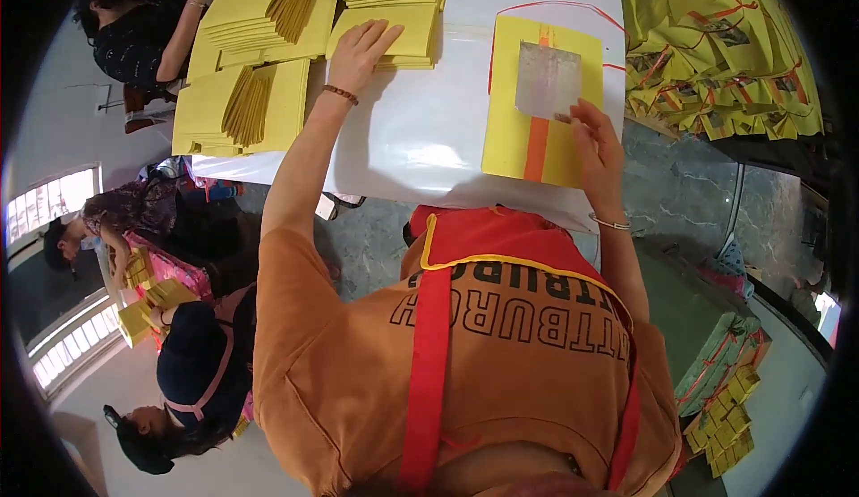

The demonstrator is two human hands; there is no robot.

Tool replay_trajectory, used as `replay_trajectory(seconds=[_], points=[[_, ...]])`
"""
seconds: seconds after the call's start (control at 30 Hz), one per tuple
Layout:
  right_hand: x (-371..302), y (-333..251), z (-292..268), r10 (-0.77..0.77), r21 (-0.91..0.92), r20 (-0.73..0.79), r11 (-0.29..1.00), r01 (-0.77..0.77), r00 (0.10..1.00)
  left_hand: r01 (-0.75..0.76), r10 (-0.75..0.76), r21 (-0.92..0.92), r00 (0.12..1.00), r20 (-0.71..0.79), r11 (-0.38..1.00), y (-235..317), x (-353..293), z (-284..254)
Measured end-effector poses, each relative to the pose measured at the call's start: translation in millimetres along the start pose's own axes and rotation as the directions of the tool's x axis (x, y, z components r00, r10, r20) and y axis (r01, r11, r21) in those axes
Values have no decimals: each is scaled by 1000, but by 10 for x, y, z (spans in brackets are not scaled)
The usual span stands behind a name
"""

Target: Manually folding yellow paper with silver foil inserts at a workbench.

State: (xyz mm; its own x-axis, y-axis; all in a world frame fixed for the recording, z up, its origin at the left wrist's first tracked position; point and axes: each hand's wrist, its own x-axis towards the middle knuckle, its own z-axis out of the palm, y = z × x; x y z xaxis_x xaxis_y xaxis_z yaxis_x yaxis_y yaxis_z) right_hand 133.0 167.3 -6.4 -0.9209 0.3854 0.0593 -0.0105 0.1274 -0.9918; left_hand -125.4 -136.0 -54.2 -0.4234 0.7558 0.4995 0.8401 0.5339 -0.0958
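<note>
My left hand [362, 54] lies with stretched fingers on a stack of folded yellow paper [407, 36] at the far left of the table. My right hand [598, 144] is curled, with its fingertips at the lower right corner of a grey square plate [546, 76]. Beneath that plate lies a yellow paper sheet or stack [501, 130] with an orange stripe [536, 152] down its middle. The fingers appear closed on the plate's corner, partly hiding it.
More fanned yellow paper stacks [201, 117] cover the left of the white table [394, 139]. A red string [617, 23] lies beside the plate. Tied yellow bundles [716, 59] are piled at the right. Other people [201, 354] handle yellow paper at the left. A green box [689, 318] stands at lower right.
</note>
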Motion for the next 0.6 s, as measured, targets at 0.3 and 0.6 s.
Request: replay_trajectory(seconds=[0.3, 0.6], points=[[32, 95, 24, -90, -215, 116, 970, 114, 989, 113, -78, -115, 959, 272, 987, -27, -217, 289], [62, 20, 125, -237, -503, 175, 813, 294, 956, 181, -173, -2, 943, 283, 984, 143, -339, 355]])
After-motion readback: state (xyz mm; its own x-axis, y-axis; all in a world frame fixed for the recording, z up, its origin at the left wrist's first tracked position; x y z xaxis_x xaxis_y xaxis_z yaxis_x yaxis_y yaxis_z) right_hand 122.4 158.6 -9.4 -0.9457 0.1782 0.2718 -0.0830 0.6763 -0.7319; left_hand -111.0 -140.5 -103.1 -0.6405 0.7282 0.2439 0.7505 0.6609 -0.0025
